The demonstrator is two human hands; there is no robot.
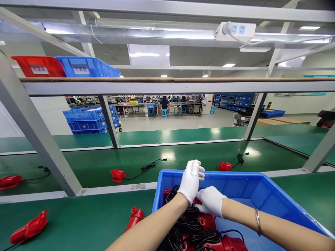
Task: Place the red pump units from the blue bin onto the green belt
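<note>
In the blue bin [239, 186], glossy red units [231, 243] trail looped black cables [208, 236].

Red bin [39, 62], blue bin [87, 68] beside it, left end of shelf [172, 87], stacked blue crates [87, 122] past far edge of worktop [183, 136]

Two gloved hands [190, 181] [211, 201], one big blue bin [232, 184] lower right, five red units [30, 228] outside it, two shelf bins [101, 68] upper left.
</note>
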